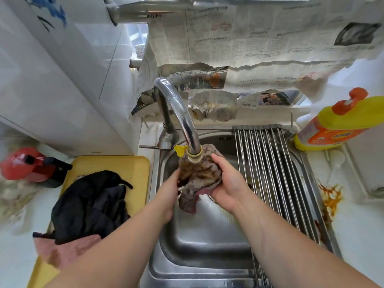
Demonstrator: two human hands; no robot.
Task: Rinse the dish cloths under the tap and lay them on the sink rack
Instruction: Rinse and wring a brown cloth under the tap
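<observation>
Left hand and right hand hold one stained dish cloth under the tap, over the sink.

Nearest, at 8 o'clock from the sink: yellow tray with a pink cloth and a black cloth heaped partly over it. Over the basin: left hand grasps the dish cloth's left side, right hand's fingers curl round its right side. The cloth is bunched and brown-stained, its lower end hanging, its top touching the tap's nozzle. At 3 o'clock from the cloth: steel-rod rack lying across the sink's right half. Farther, at 2 o'clock: yellow detergent bottle, orange cap. At 12: newspaper over the back wall.
</observation>
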